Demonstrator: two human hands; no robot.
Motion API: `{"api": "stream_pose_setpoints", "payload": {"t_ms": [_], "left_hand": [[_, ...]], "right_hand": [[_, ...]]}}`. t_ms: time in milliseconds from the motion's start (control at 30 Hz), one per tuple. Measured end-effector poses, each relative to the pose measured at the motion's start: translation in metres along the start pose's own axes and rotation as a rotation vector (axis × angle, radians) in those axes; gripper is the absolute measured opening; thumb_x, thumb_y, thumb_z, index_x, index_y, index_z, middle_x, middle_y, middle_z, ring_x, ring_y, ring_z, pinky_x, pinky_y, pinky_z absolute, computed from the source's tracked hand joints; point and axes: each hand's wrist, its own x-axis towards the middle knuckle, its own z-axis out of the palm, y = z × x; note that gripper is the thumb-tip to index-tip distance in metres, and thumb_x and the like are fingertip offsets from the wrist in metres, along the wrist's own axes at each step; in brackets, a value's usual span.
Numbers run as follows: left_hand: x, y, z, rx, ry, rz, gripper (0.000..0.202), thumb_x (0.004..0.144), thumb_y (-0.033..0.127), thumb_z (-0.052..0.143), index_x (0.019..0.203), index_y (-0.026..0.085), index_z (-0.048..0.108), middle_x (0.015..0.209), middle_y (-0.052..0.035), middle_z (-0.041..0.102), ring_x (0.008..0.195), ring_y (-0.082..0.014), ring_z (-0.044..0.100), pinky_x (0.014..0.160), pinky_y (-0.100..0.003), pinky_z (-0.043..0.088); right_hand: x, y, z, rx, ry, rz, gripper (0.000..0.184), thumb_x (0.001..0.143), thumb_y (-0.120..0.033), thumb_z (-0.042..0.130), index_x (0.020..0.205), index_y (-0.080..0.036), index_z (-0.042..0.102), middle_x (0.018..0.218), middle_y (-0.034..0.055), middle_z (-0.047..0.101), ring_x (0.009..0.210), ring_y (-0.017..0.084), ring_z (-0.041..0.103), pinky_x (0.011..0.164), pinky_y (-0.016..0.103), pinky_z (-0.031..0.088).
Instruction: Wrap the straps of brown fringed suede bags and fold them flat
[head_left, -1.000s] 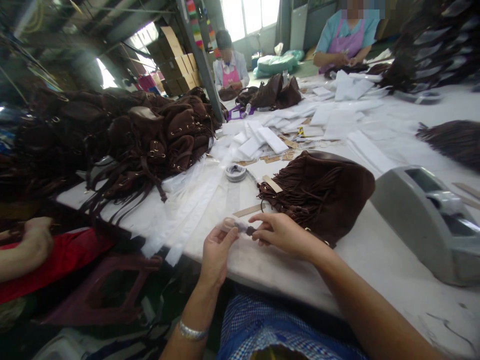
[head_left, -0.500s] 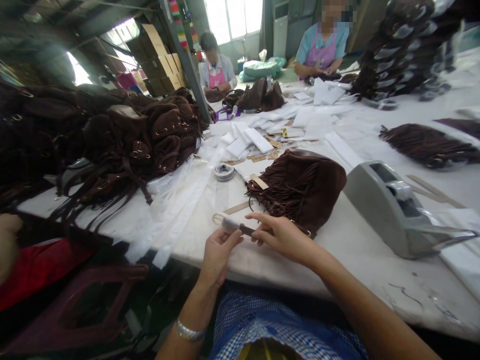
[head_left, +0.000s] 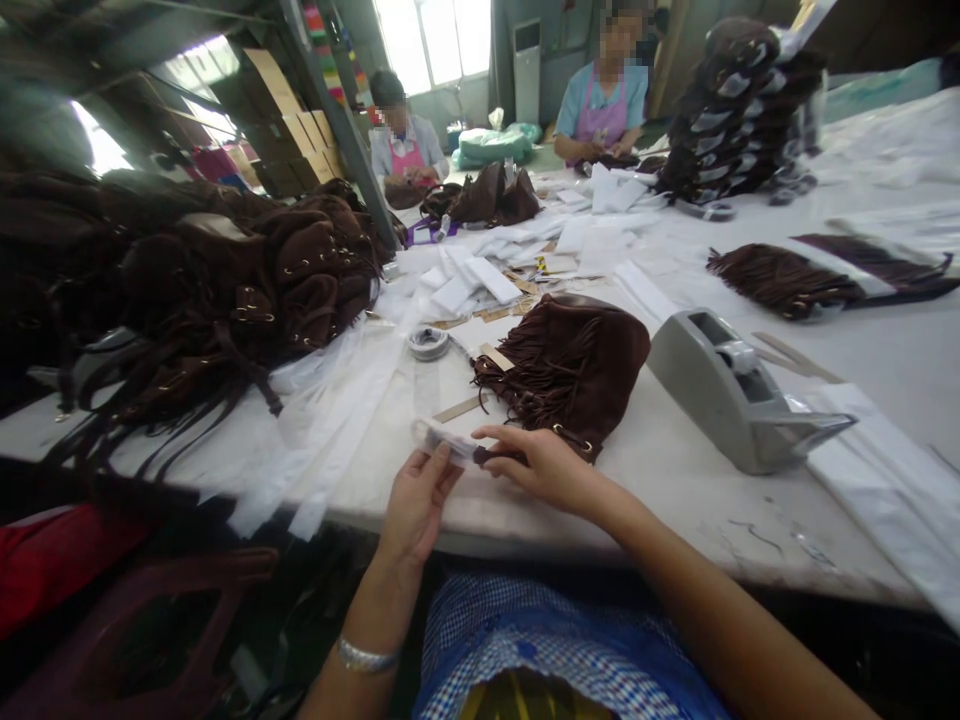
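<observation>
A brown strap end, partly covered in clear plastic wrap, spans both my hands just above the table's near edge. My left hand pinches the wrapped part between thumb and fingers. My right hand grips the dark bare end, its fingertips pressed together. Right behind my right hand lies a brown fringed bag with a beige card strip on it. A wrapped coil of strap rests beyond my left hand. How far the wrap runs under my fingers is hidden.
A grey tape dispenser stands to the right. Brown bags are heaped at left, beside long plastic strips. White padding pieces lie mid-table. More fringed bags and a tall stack stand right. Two people work across the table.
The plastic wrap now covers more of the strap, and less dark strap shows between my hands. The view has shifted to the right.
</observation>
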Motion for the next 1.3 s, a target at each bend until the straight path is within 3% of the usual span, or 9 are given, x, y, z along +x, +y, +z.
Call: {"api": "stream_pose_setpoints", "payload": {"t_ms": [167, 467, 633, 733, 833, 1067, 1167, 1233, 1300], "left_hand": [[0.001, 0.0, 0.011, 0.024, 0.061, 0.124, 0.035, 0.063, 0.026, 0.088, 0.092, 0.014, 0.072, 0.094, -0.0041, 0.075, 0.087, -0.013, 0.07, 0.079, -0.021, 0.055], [-0.014, -0.029, 0.034, 0.183, -0.171, 0.103, 0.037, 0.073, 0.031, 0.081, 0.103, 0.012, 0.07, 0.098, -0.0098, 0.076, 0.091, -0.0207, 0.072, 0.089, -0.034, 0.054], [-0.006, -0.022, 0.032, 0.168, -0.106, 0.169, 0.04, 0.071, 0.026, 0.082, 0.107, 0.015, 0.07, 0.107, -0.009, 0.075, 0.101, -0.02, 0.069, 0.091, -0.03, 0.052], [-0.005, -0.021, 0.032, 0.167, -0.072, 0.181, 0.04, 0.071, 0.025, 0.083, 0.106, 0.015, 0.069, 0.107, -0.0087, 0.075, 0.103, -0.0203, 0.069, 0.089, -0.029, 0.053], [-0.009, -0.027, 0.038, 0.184, -0.128, 0.156, 0.041, 0.072, 0.024, 0.082, 0.11, 0.015, 0.069, 0.11, -0.0097, 0.074, 0.106, -0.0214, 0.068, 0.094, -0.031, 0.051], [-0.018, -0.036, 0.054, 0.212, -0.211, 0.181, 0.039, 0.074, 0.026, 0.08, 0.109, 0.014, 0.07, 0.11, -0.0102, 0.074, 0.105, -0.0233, 0.068, 0.1, -0.037, 0.048], [-0.014, -0.033, 0.053, 0.196, -0.148, 0.215, 0.039, 0.071, 0.027, 0.082, 0.106, 0.014, 0.07, 0.106, -0.0092, 0.075, 0.102, -0.0225, 0.069, 0.1, -0.038, 0.048], [-0.012, -0.034, 0.051, 0.171, -0.13, 0.205, 0.04, 0.07, 0.027, 0.083, 0.106, 0.014, 0.07, 0.106, -0.0089, 0.075, 0.103, -0.0219, 0.068, 0.1, -0.037, 0.048], [-0.012, -0.037, 0.05, 0.154, -0.135, 0.18, 0.04, 0.07, 0.026, 0.083, 0.106, 0.014, 0.07, 0.107, -0.0083, 0.075, 0.104, -0.0205, 0.068, 0.1, -0.035, 0.048]], "right_hand": [[-0.013, 0.006, -0.007, -0.145, 0.02, 0.034, 0.044, 0.089, -0.013, 0.055, 0.133, -0.019, 0.057, 0.089, 0.0057, 0.077, 0.083, 0.019, 0.072, 0.079, 0.028, 0.051], [-0.012, 0.004, -0.009, -0.031, 0.023, -0.04, 0.055, 0.089, -0.007, 0.051, 0.141, -0.021, 0.045, 0.077, -0.0019, 0.073, 0.076, 0.013, 0.071, 0.076, 0.022, 0.051], [-0.029, 0.003, -0.014, -0.462, 0.076, -0.016, 0.057, 0.091, -0.016, 0.057, 0.146, -0.019, 0.041, 0.107, 0.0101, 0.072, 0.093, 0.021, 0.069, 0.079, 0.028, 0.051], [-0.043, 0.006, -0.016, -0.746, 0.066, 0.001, 0.059, 0.089, -0.008, 0.055, 0.145, -0.022, 0.044, 0.098, 0.0099, 0.073, 0.084, 0.021, 0.069, 0.071, 0.027, 0.051], [-0.047, 0.009, -0.017, -0.79, 0.088, -0.005, 0.061, 0.089, -0.006, 0.055, 0.145, -0.025, 0.044, 0.093, 0.0074, 0.074, 0.079, 0.02, 0.07, 0.067, 0.025, 0.051], [-0.038, 0.004, -0.023, -0.512, 0.217, -0.16, 0.055, 0.093, -0.017, 0.057, 0.145, -0.024, 0.041, 0.114, 0.0057, 0.071, 0.095, 0.017, 0.069, 0.085, 0.028, 0.055], [-0.049, 0.002, -0.032, -0.639, 0.305, -0.28, 0.05, 0.092, -0.021, 0.061, 0.14, -0.024, 0.049, 0.123, 0.0071, 0.067, 0.121, 0.023, 0.058, 0.112, 0.047, 0.038], [-0.058, 0.007, -0.038, -0.699, 0.315, -0.273, 0.051, 0.089, -0.021, 0.065, 0.138, -0.024, 0.052, 0.124, 0.0071, 0.067, 0.13, 0.027, 0.05, 0.117, 0.056, 0.025], [-0.066, 0.018, -0.04, -0.686, 0.28, -0.234, 0.049, 0.087, -0.017, 0.064, 0.135, -0.024, 0.055, 0.125, 0.008, 0.066, 0.13, 0.027, 0.049, 0.115, 0.055, 0.032]]}}
